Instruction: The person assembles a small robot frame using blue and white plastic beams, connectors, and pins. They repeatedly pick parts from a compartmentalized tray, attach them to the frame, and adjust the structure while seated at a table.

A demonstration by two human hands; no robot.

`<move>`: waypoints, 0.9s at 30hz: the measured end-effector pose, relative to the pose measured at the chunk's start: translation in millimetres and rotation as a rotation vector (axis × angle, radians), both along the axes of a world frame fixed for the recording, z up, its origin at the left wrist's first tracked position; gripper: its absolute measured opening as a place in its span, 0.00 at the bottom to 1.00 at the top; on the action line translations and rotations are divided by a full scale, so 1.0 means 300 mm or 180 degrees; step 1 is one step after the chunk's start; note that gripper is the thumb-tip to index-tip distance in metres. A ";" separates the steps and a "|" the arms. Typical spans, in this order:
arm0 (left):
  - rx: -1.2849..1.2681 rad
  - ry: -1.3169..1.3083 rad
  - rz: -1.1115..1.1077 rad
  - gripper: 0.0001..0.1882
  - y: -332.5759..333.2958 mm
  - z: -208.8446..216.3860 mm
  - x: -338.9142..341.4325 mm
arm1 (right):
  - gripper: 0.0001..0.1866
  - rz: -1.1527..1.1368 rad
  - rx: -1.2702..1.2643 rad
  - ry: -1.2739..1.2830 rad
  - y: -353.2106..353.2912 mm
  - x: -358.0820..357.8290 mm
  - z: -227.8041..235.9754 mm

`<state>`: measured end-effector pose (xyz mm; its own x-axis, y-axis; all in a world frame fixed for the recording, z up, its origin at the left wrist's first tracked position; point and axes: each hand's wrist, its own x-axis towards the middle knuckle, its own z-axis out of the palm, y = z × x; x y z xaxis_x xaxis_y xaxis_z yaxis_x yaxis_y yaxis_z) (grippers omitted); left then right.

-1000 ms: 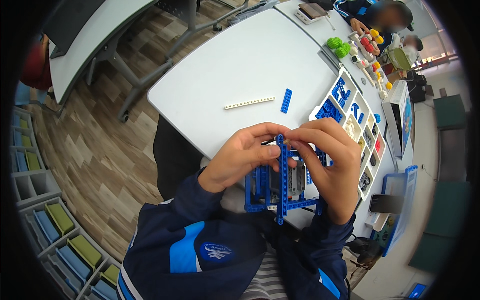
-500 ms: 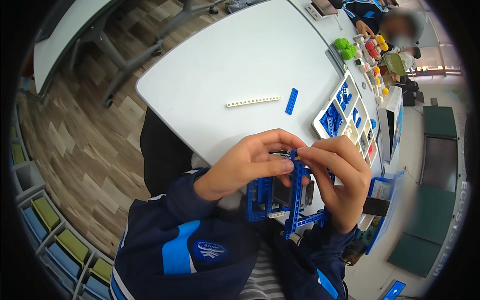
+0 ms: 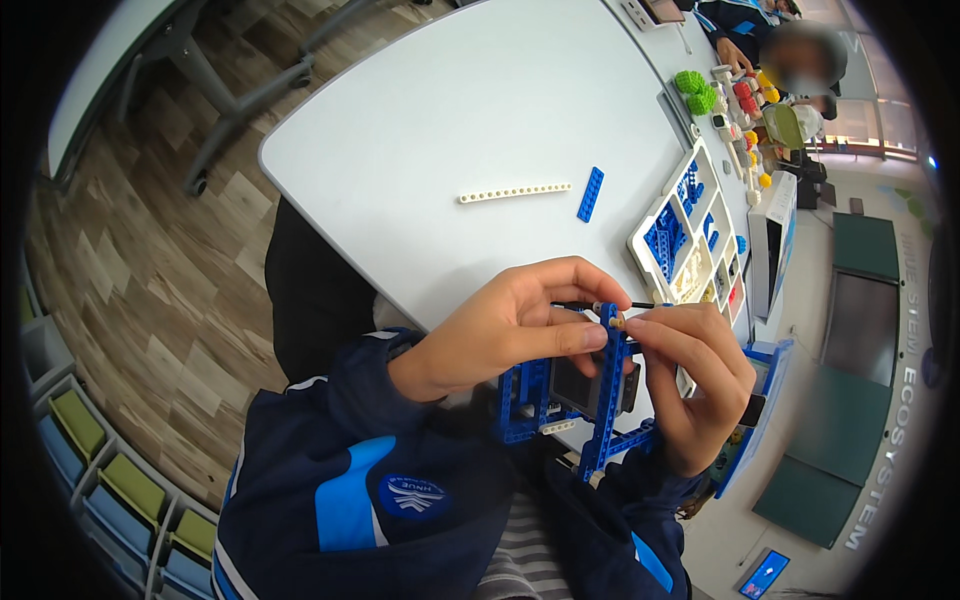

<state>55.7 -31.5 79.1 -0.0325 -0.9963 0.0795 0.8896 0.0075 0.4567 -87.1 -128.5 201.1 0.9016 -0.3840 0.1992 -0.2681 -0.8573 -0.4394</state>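
A blue building-brick frame point(image 3: 606, 400) with a dark grey block inside is held up over the table's near edge. My left hand point(image 3: 500, 325) grips the top of its upright beam between thumb and fingers. Through that top end runs a thin black axle point(image 3: 650, 304), partly hidden by my fingers. Just below the axle, a small tan peg point(image 3: 617, 324) sticks out of the beam. The thumb and forefinger of my right hand point(image 3: 705, 375) are closed at this peg. A white beam point(image 3: 515, 192) and a blue plate point(image 3: 590, 194) lie farther off on the table.
A white sorting tray point(image 3: 633, 243) with blue, white and other pieces stands to the right. Beyond it are green wheels point(image 3: 694, 92), colourful brick models and a white box point(image 3: 775, 225). A person's hand point(image 3: 733, 55) rests by the models at the far right.
My right fingertips have drawn slightly right from the beam's top, and the tan peg and more of the black axle now show. The left hand keeps its hold. The view has shifted a little.
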 end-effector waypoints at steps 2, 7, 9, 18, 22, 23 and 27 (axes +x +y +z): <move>-0.0085 0.0020 -0.0016 0.18 -0.004 -0.005 -0.001 | 0.19 0.0024 -0.0003 -0.0008 -0.001 -0.002 -0.003; -0.0102 0.0017 -0.0017 0.19 -0.008 -0.007 -0.001 | 0.18 -0.0028 0.0032 -0.0030 -0.001 -0.002 -0.013; -0.0020 -0.0049 -0.0032 0.19 -0.005 0.005 0.006 | 0.18 -0.0025 0.0052 0.0004 0.000 -0.003 -0.014; 0.0993 -0.2915 0.2441 0.17 0.065 0.062 0.062 | 0.12 -0.0953 -0.0450 -0.0511 -0.056 -0.101 -0.054; 0.1323 -0.4181 0.3061 0.14 0.036 0.038 0.105 | 0.10 -0.1167 0.0062 -0.0541 -0.077 -0.158 -0.061; 0.1222 -0.4103 0.3089 0.14 0.037 0.045 0.096 | 0.10 -0.1064 0.0102 -0.0496 -0.086 -0.166 -0.055; 0.0132 -0.4300 0.2655 0.12 0.024 0.091 0.058 | 0.13 -0.0532 0.0221 -0.0308 -0.126 -0.172 -0.022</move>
<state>73.0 -24.2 106.3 0.4797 -0.7705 0.4198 -0.4009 0.2331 0.8860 -138.7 -166.3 194.4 0.8020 -0.5426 0.2497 -0.3578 -0.7711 -0.5267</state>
